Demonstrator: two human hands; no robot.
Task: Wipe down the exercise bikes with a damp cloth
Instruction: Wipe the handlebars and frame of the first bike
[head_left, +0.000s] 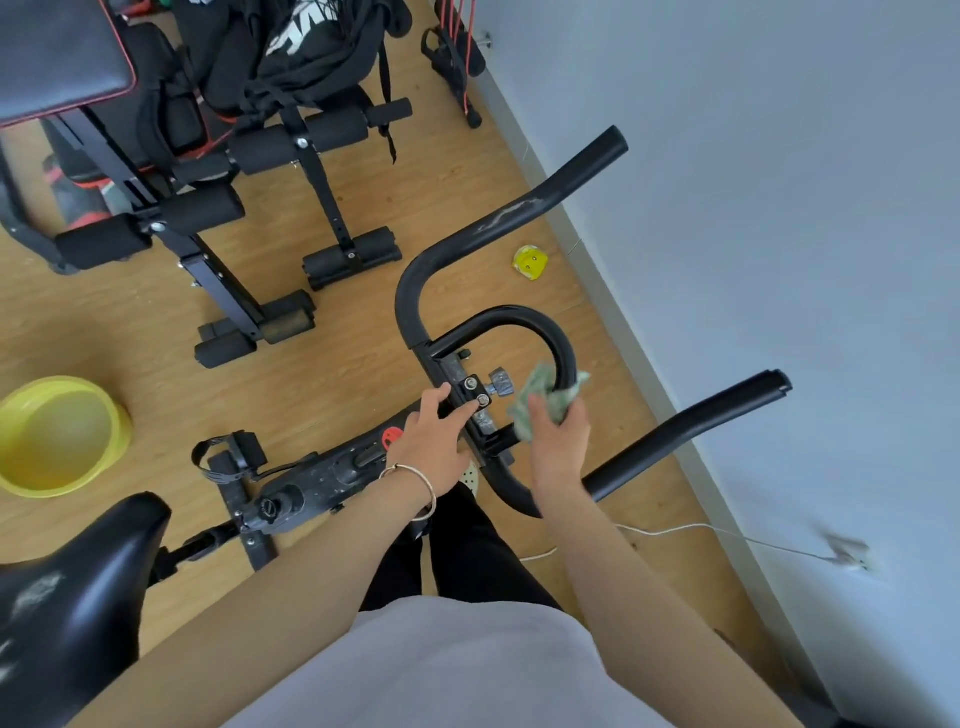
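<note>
Cloth (545, 397) is sitting bunched in the curled fingers of the right hand (558, 441) against the inner handlebar loop (519, 317), while the left hand (434, 441) is resting straight-fingered on the clamp (470, 392). Wrapping it round the tube is looking advisable.

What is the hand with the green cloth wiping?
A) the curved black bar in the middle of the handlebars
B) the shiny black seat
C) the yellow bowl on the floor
A: the right hand grips the crumpled green cloth and presses it against the curved black metal loop bar of the handlebars.
</note>
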